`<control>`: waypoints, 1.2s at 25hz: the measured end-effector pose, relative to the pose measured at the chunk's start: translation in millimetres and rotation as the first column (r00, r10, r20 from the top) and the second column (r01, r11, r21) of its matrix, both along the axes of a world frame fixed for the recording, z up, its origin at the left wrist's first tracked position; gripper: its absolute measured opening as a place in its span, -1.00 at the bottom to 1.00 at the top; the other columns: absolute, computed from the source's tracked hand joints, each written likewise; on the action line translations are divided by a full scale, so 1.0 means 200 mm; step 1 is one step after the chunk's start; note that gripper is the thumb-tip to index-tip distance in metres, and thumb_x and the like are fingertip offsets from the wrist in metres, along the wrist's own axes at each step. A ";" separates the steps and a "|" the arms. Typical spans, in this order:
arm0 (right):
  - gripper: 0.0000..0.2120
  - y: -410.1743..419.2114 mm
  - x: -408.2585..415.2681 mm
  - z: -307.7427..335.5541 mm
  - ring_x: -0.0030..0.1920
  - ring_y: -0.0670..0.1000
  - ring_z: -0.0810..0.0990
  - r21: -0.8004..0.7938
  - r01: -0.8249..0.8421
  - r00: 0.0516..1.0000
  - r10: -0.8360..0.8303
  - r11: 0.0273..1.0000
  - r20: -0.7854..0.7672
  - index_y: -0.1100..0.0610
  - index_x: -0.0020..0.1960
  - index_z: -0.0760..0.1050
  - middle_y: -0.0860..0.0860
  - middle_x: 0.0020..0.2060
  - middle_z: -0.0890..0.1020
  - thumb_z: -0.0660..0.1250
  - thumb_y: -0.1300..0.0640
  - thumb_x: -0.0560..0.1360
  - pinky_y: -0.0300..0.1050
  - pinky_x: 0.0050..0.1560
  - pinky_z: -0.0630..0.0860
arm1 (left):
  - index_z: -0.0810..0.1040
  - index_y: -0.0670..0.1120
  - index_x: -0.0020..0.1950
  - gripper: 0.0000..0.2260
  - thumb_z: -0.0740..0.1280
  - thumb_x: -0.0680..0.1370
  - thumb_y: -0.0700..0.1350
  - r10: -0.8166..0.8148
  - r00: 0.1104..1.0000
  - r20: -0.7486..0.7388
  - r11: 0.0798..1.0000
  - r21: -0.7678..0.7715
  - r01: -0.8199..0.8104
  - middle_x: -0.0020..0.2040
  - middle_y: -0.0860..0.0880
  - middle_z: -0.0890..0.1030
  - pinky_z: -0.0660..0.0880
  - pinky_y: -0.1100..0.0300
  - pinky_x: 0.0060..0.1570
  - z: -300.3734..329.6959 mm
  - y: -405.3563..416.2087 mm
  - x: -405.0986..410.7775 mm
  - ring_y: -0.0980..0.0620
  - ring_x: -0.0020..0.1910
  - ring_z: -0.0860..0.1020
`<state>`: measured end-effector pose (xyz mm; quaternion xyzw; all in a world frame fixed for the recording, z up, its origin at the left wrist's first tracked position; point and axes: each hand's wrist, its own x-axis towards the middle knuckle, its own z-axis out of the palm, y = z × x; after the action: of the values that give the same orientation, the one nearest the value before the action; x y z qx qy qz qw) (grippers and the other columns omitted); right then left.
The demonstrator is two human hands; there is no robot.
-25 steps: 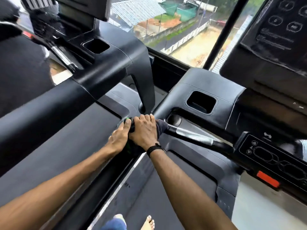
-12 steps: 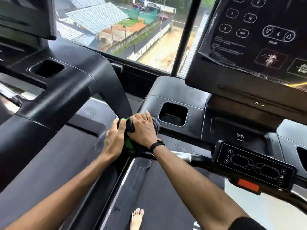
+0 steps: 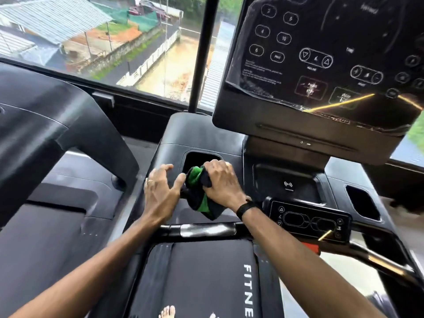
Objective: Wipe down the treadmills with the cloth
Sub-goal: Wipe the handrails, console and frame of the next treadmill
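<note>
both hands: right [image 3: 221, 182] grips cloth [image 3: 199, 191], half-hiding cupholder [image 3: 195, 158]; left [image 3: 160, 187] splayed, empty.

Cloth [image 3: 197, 196] partly hidden under right hand [image 3: 221, 182]; console [image 3: 325, 65] cut by right edge, labels blurred.

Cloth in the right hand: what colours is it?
Black with bright green patches, the cloth shows best in the head view, gripped by the right hand.
</note>
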<state>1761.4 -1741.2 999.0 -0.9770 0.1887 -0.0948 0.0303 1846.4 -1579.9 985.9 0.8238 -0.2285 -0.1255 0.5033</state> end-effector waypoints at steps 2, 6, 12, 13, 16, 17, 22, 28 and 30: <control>-0.71 -0.01 -0.09 0.03 0.01 0.20 0.52 -0.040 0.000 0.998 -0.003 0.999 -0.063 0.12 0.03 0.50 0.10 -0.07 0.57 0.40 0.10 0.33 0.08 0.06 0.39 | 0.53 -0.08 0.29 -0.43 0.21 0.44 0.26 -0.101 0.992 0.073 0.995 0.023 0.100 0.30 -0.17 0.54 0.15 -0.10 0.50 0.00 -0.05 -0.05 -0.15 0.45 0.34; -0.71 -0.21 -0.20 0.21 0.16 0.20 0.49 0.002 0.149 0.983 -0.148 0.989 -0.107 0.11 0.10 0.49 0.10 0.05 0.56 0.36 0.12 0.39 0.06 0.08 0.35 | 0.52 -0.10 0.30 -0.43 0.22 0.43 0.23 -0.181 0.974 0.135 0.983 0.055 0.175 0.34 -0.13 0.53 -0.06 -0.02 0.55 0.01 -0.15 -0.08 -0.10 0.53 0.26; 0.30 -0.42 -0.29 0.43 0.58 0.14 -0.32 0.225 0.371 0.780 -0.171 0.901 -0.601 0.00 0.60 -0.33 0.12 0.60 -0.24 0.48 -0.41 0.26 0.29 0.47 -0.35 | 0.30 0.13 0.51 -0.20 0.03 0.36 0.49 -0.447 0.893 0.048 0.895 0.006 0.447 0.56 -0.15 0.27 -0.62 0.30 0.28 0.10 -0.28 -0.11 0.21 0.58 -0.10; 0.28 -0.39 -0.30 0.39 0.58 0.16 -0.33 0.240 0.421 0.769 -0.205 0.875 -0.606 0.04 0.59 -0.38 0.14 0.58 -0.29 0.38 -0.49 0.29 0.29 0.49 -0.31 | 0.27 0.14 0.53 -0.19 0.01 0.36 0.49 -0.456 0.889 0.039 0.890 -0.004 0.457 0.57 -0.13 0.25 -0.63 0.31 0.25 0.10 -0.30 -0.12 0.25 0.56 -0.12; 0.25 -0.30 -0.29 0.21 0.55 0.26 -0.35 0.286 0.459 0.766 -0.211 0.841 -0.607 0.16 0.56 -0.42 0.23 0.54 -0.36 0.24 -0.53 0.35 0.33 0.52 -0.16 | 0.25 0.09 0.54 -0.19 -0.05 0.39 0.48 -0.423 0.904 0.062 0.906 0.005 0.423 0.54 -0.08 0.31 -0.61 0.29 0.29 0.07 -0.37 -0.15 0.18 0.59 0.01; 0.28 -0.29 -0.29 0.17 0.54 0.30 -0.38 0.268 0.441 0.759 -0.196 0.857 -0.621 0.18 0.55 -0.45 0.26 0.52 -0.40 0.28 -0.52 0.34 0.36 0.51 -0.15 | 0.26 0.07 0.53 -0.20 -0.06 0.41 0.46 -0.410 0.909 0.076 0.912 0.011 0.411 0.53 -0.07 0.33 -0.59 0.28 0.31 0.06 -0.39 -0.16 0.15 0.59 0.04; 0.33 -0.42 -0.21 0.16 0.46 0.29 -0.53 0.270 0.348 0.724 -0.074 0.898 -0.685 0.12 0.51 -0.54 0.24 0.45 -0.52 0.35 -0.49 0.31 0.37 0.50 -0.25 | 0.27 -0.05 0.53 -0.27 -0.15 0.52 0.36 -0.333 0.912 0.239 0.942 0.039 0.334 0.54 -0.10 0.32 -0.49 0.14 0.44 0.01 -0.58 -0.20 0.07 0.59 0.09; 0.10 -0.64 -0.21 0.09 0.44 0.09 -0.60 0.348 0.185 0.831 0.042 0.919 -0.555 -0.07 0.56 -0.44 0.02 0.47 -0.56 0.39 -0.21 0.47 0.21 0.48 -0.44 | 0.15 -0.15 0.59 -0.29 -0.24 0.62 0.28 -0.369 0.775 0.513 0.927 0.266 0.265 0.63 -0.19 0.03 -0.34 -0.09 0.53 -0.08 -0.80 -0.25 -0.04 0.62 -0.11; 0.08 -0.71 -0.27 0.10 0.45 0.00 -0.58 0.358 0.145 0.872 0.052 0.922 -0.487 -0.13 0.57 -0.38 -0.07 0.48 -0.53 0.40 -0.26 0.45 0.12 0.46 -0.47 | 0.10 -0.16 0.61 -0.27 -0.28 0.61 0.29 -0.405 0.729 0.552 0.908 0.336 0.250 0.63 -0.18 0.00 -0.34 -0.10 0.53 -0.11 -0.79 -0.25 -0.05 0.62 -0.13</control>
<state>1707.0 -1882.6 1018.6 -0.9389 0.2290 0.1927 0.1699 1797.2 -1738.5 964.1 0.8200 -0.5041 0.0329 0.2690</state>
